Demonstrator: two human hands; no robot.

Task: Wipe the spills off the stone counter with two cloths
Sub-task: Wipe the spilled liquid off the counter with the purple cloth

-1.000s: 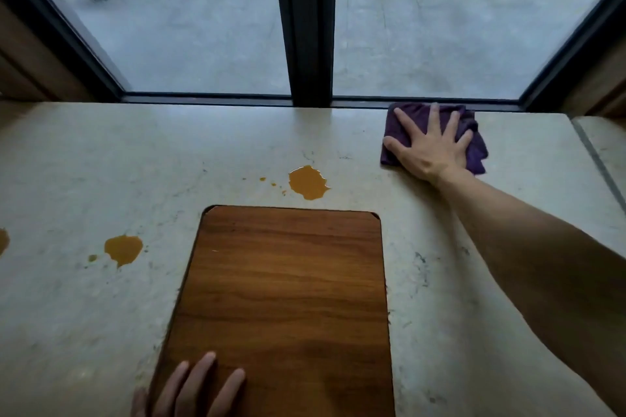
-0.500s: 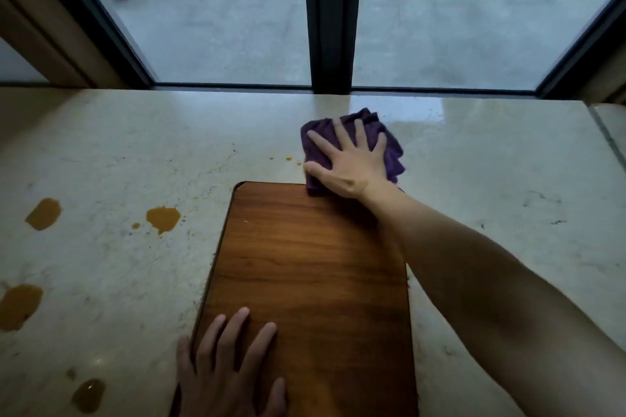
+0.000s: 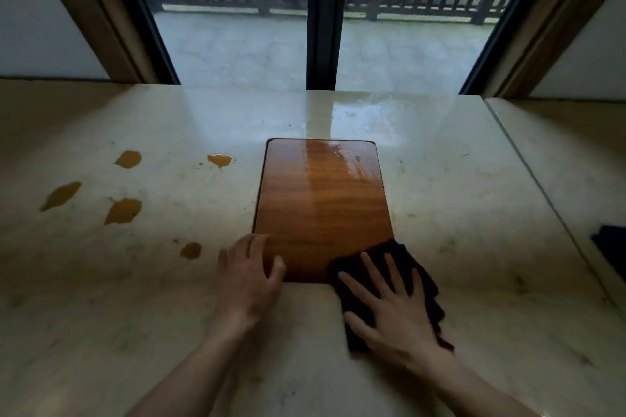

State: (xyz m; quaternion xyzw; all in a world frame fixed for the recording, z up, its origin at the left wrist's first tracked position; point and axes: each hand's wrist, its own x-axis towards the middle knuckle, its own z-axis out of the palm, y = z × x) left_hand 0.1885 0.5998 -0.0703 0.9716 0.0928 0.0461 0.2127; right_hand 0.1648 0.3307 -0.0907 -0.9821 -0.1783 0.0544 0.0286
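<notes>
My right hand (image 3: 389,311) presses flat, fingers spread, on a dark purple cloth (image 3: 421,284) at the near right corner of a wooden board (image 3: 321,200) that lies on the pale stone counter (image 3: 457,200). My left hand (image 3: 249,272) rests on the board's near left corner, fingers loosely bent over its edge. Several orange spills mark the counter to the left: one (image 3: 220,160) near the board, one (image 3: 128,158) farther left, one (image 3: 122,210) below it, one (image 3: 61,195) at far left and a small one (image 3: 190,250) beside my left hand.
A second dark cloth (image 3: 611,247) shows at the right frame edge, beyond a seam (image 3: 542,189) in the counter. A window with a black centre post (image 3: 321,27) stands along the counter's far edge. The far part of the board and the counter behind it look wet.
My right hand has dragged the purple cloth from the board's far edge down to its near right corner. The left hand has shifted toward the board's near left corner. The view has tilted up.
</notes>
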